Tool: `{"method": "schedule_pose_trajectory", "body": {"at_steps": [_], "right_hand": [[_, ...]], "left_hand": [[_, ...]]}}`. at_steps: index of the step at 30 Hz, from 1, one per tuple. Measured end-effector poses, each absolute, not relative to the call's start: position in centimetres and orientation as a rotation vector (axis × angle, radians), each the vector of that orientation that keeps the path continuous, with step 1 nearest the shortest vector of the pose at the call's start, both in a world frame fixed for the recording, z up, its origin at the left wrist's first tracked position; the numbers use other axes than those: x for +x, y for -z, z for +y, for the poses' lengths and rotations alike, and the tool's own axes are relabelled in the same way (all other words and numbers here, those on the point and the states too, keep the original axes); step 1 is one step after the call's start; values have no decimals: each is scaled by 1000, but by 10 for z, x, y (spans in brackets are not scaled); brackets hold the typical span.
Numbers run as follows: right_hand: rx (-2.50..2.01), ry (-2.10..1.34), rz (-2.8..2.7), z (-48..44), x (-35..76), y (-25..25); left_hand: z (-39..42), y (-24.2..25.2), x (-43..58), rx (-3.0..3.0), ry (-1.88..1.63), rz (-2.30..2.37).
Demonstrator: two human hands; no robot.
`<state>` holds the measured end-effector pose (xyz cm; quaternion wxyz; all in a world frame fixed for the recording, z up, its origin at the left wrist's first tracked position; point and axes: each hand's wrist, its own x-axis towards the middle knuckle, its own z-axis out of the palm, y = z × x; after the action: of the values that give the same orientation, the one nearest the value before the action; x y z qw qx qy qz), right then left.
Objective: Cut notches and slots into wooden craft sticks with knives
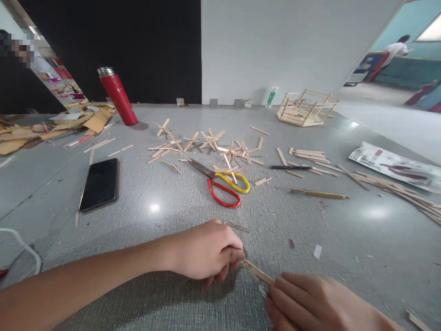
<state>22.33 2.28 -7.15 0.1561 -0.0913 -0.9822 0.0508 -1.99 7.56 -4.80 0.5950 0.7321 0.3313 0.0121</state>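
Observation:
A narrow wooden craft stick [259, 272] spans the gap between my two hands, low over the grey table. My left hand [215, 250] pinches its left end between thumb and fingers. At the other end, the fingers of my right hand [306, 299] close over the stick; the thumb is mostly hidden. A small clear scrap [262, 290] shows beside the stick near my right fingertips. Beyond my left hand lie scissors [220, 181] with one red and one yellow handle, and a thin clear strip [237, 227].
Cut stick pieces [210, 140] lie scattered behind the scissors. A pencil [320, 194], a pen [292, 167] and long sticks [396, 184] are at right. A stick frame [308, 110] stands at the back. A phone [100, 184] and red bottle [117, 97] are at left.

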Motion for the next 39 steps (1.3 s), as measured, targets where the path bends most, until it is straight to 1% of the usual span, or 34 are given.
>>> {"method": "schedule_pose_trajectory", "body": {"at_steps": [5,10,16,18,25,34,37,39], "right_hand": [[-413,-270,-2445,18,227,81],[-427,-297,-2519,19,228,81],[-577,-591,-2444,23,232,88],[-600,-634,-2440,23,233,90],[-643,-691,-2443,29,230,87],[-695,-648,-2443,30,231,86],[-699,-635,-2346,24,231,84],[-731,-624,-2147,18,229,80]], "left_hand": [[76,48,-19,1703,-32,765],[77,51,-20,1707,-27,756],[76,55,-21,1705,-52,741],[76,56,-22,1709,-74,736],[74,56,-22,1742,-107,739],[73,55,-22,1714,-71,772],[72,56,-23,1714,-80,782],[70,56,-23,1773,-175,822]]}}
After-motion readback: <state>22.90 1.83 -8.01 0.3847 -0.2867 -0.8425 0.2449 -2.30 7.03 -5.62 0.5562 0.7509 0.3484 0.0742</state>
